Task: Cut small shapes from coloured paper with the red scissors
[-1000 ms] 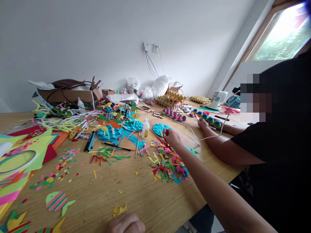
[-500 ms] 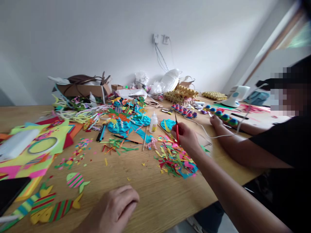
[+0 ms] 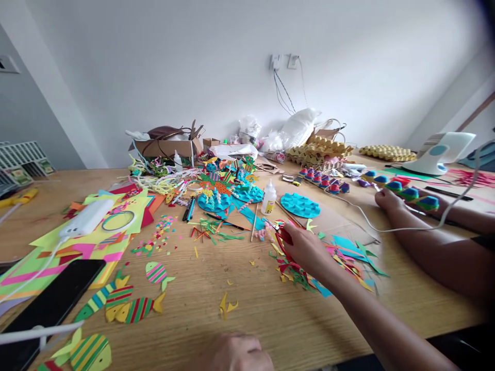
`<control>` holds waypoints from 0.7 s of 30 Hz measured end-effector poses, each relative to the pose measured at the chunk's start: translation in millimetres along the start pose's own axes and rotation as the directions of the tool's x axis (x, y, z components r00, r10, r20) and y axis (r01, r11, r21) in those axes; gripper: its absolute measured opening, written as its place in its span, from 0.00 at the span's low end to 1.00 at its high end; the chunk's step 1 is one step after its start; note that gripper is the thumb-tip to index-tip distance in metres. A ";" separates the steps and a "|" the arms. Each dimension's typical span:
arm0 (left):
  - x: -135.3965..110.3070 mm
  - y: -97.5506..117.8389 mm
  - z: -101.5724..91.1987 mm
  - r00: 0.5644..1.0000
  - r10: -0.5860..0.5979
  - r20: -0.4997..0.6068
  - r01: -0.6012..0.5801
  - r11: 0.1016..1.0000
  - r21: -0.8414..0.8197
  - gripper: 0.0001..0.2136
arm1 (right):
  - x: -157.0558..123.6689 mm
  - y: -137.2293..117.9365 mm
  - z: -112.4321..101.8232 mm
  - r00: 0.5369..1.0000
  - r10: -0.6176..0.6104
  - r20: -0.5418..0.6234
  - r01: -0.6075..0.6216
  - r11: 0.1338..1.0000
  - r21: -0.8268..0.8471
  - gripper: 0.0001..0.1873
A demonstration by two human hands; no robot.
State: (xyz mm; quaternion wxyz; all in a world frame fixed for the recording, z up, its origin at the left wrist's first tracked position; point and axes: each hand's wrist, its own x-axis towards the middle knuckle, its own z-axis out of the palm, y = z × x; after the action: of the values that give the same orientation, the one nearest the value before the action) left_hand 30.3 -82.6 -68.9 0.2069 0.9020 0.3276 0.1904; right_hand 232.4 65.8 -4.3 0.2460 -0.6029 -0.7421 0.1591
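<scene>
My right hand (image 3: 303, 250) grips red-handled scissors (image 3: 283, 239), their blades pointing up and left above a pink curl of paper. Under and around this hand lies a heap of colourful paper scraps (image 3: 296, 273). At the bottom edge my left hand (image 3: 240, 353) is closed, knuckles up and partly cut off; its fingertips are hidden. Just beyond it lies a forked yellow paper scrap (image 3: 224, 306). Striped paper fish (image 3: 139, 310) are spread on the table left of my left hand. A white glue bottle (image 3: 269, 198) and a blue scalloped disc (image 3: 300, 205) stand beyond the scissors.
At right, a co-worker's hand (image 3: 389, 201) touches a painted egg-carton strip (image 3: 410, 193); a white cable (image 3: 359, 214) crosses nearby. A black phone (image 3: 58, 293), a power bank (image 3: 87, 219) and coloured paper sheets (image 3: 42, 242) lie left. Egg trays (image 3: 320, 149) stand behind.
The view has swung left. My left hand has dropped towards the bottom edge, uncovering the forked yellow scrap. The scissors have tipped from upright to pointing left, lower over the scraps.
</scene>
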 end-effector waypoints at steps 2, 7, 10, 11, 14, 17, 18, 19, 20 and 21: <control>3.1 3.1 -11.6 0.998 -0.067 0.000 0.067 0.992 -0.110 0.04 | -0.4 -1.2 -3.0 1.000 0.004 0.019 -0.007 0.991 0.131 0.03; 20.6 1.0 -54.4 0.889 -0.443 -0.119 0.334 0.802 -0.495 0.07 | -12.8 -16.7 -8.4 0.995 -0.016 0.097 -0.038 0.850 0.525 0.08; 33.0 -8.9 -70.8 0.833 -0.542 -0.107 0.314 0.624 -0.716 0.06 | -24.3 -30.3 -5.3 0.992 -0.025 0.122 -0.063 0.742 0.667 0.09; 36.8 -11.8 -73.8 0.825 -0.555 -0.109 0.299 0.592 -0.748 0.07 | -28.0 -34.7 -3.0 0.991 -0.030 0.133 -0.072 0.711 0.699 0.09; 46.7 -16.9 -77.9 0.807 -0.578 -0.123 0.265 0.541 -0.798 0.12 | -38.0 -47.5 6.3 0.981 -0.036 0.190 -0.139 0.548 0.825 0.08; 53.1 -18.4 -78.3 0.809 -0.570 -0.144 0.243 0.548 -0.800 0.09 | -45.5 -58.8 15.9 0.965 -0.029 0.261 -0.226 0.416 0.881 0.08; 54.2 -18.5 -78.3 0.803 -0.577 -0.150 0.251 0.556 -0.793 0.06 | -47.5 -61.9 18.5 0.959 -0.030 0.281 -0.244 0.409 0.879 0.08; 54.8 -18.6 -78.5 0.791 -0.592 -0.155 0.265 0.560 -0.785 0.06 | -49.3 -64.5 20.7 0.954 -0.030 0.299 -0.261 0.407 0.875 0.08; 54.6 -18.4 -78.8 0.777 -0.610 -0.158 0.282 0.561 -0.779 0.06 | -50.8 -66.6 22.4 0.948 -0.034 0.316 -0.276 0.405 0.872 0.08; 53.9 -18.1 -79.2 0.759 -0.630 -0.162 0.297 0.557 -0.776 0.07 | -52.3 -67.9 23.7 0.944 -0.036 0.328 -0.286 0.402 0.870 0.08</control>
State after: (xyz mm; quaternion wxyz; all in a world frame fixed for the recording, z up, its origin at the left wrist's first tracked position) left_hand 21.5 -14.2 0.0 0.5046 0.5619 0.4961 0.4283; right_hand 171.6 1.3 3.2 0.4066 -0.3961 -0.5159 0.6415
